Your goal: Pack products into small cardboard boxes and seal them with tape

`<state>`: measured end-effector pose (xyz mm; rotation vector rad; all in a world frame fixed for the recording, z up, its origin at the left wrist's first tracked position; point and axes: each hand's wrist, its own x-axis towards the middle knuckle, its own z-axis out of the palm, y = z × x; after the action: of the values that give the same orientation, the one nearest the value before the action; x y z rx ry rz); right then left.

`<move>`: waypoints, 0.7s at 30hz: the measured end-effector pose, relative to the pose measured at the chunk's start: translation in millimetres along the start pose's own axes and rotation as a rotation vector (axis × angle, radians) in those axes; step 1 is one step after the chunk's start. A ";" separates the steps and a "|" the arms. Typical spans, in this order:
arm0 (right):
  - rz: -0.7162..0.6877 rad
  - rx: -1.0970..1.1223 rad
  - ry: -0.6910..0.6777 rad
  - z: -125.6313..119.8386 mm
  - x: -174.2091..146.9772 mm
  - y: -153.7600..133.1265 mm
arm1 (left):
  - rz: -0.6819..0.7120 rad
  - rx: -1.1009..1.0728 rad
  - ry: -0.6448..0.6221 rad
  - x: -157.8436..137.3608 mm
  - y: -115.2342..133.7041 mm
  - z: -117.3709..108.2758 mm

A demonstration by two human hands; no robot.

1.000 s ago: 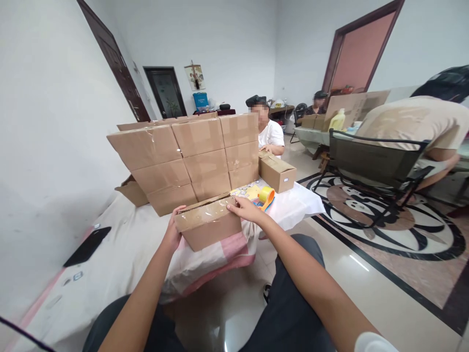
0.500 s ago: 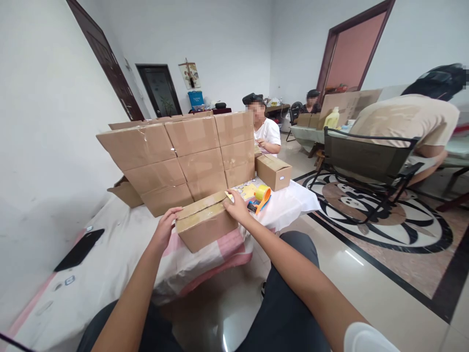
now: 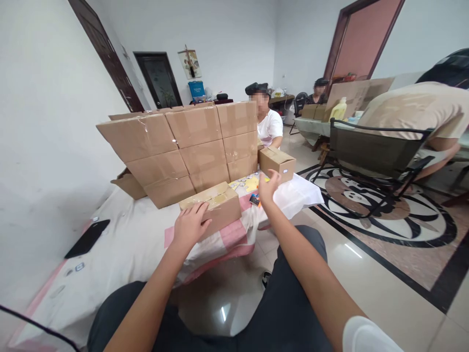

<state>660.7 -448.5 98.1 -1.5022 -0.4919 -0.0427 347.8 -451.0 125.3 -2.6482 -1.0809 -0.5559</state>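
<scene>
On the cloth-covered table in front of me lies a closed cardboard box (image 3: pixel 223 215), its top flaps down and a shiny strip of tape along the seam. My left hand (image 3: pixel 190 222) rests flat on the left part of its top, fingers stretched out. Off the box, to its right, my right hand (image 3: pixel 269 188) is over an orange and blue tape dispenser (image 3: pixel 254 199) with its fingers apart. The hand hides most of the dispenser, so whether they touch is unclear.
Stacked cardboard boxes (image 3: pixel 198 142) form a wall behind. Another box (image 3: pixel 278 161) stands at the table's right end. A black phone-like slab (image 3: pixel 88 238) lies left. One person (image 3: pixel 271 127) sits opposite; another bends over beside a folding chair (image 3: pixel 377 151).
My right hand has left the box and moved right to the tape dispenser. My left hand has shifted from the box's left end onto its top.
</scene>
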 end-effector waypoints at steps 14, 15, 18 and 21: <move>0.064 -0.034 -0.289 -2.5 9.6 65.1 | -0.014 -0.108 0.051 -0.3 -6.3 6.6; 0.046 -0.028 -0.293 -3.7 7.7 64.5 | -0.013 -0.116 0.061 -0.2 -8.2 8.2; -0.002 0.017 -0.317 -8.6 -1.3 58.6 | -0.005 -0.124 0.070 -0.4 -14.1 10.1; -0.051 0.110 -0.361 -14.5 -13.5 42.5 | 0.015 -0.104 0.093 -0.5 -13.0 6.1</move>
<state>666.5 -462.3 53.7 -1.3929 -0.8093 0.2164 339.9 -440.1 120.4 -2.6859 -1.0310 -0.7436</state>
